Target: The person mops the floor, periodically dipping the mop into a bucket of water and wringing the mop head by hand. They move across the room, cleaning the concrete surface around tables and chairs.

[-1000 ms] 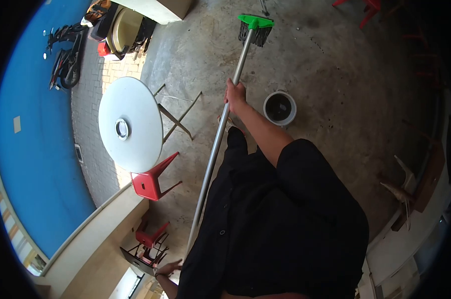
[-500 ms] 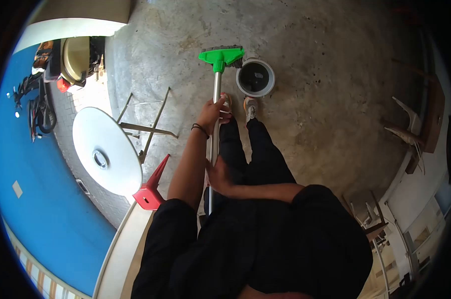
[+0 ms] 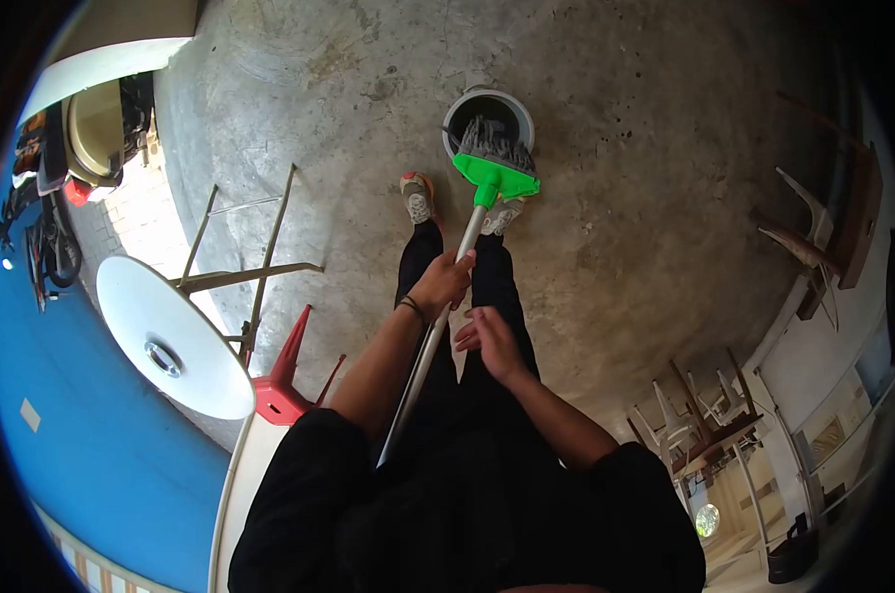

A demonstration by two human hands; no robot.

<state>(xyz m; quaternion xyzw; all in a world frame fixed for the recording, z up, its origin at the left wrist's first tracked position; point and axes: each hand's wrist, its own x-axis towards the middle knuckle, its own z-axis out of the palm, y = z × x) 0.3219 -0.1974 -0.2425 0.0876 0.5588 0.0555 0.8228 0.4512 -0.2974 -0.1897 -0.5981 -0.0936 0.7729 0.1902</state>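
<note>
My left hand (image 3: 443, 285) is closed around the silver pole of a mop (image 3: 497, 178) with a green head and grey strands. The mop head is tilted over the near rim of a round grey bucket (image 3: 527, 111), its strands reaching across the opening. Dark contents show inside the bucket. Close to the right of the pole, my right hand (image 3: 491, 341) has its fingers apart and holds nothing. The pole's lower end runs back towards my dark clothing.
At the left are a round white table (image 3: 205, 351) with metal legs and a red stool (image 3: 278, 395). Beyond stand motorbikes (image 3: 57, 237) near a blue wall. White chairs and a brown table (image 3: 719, 443) are at the lower right. My shoes are just below the bucket.
The mop head has moved right, from beside the bucket to over its near rim. My right hand has come off the pole and moved right and forward.
</note>
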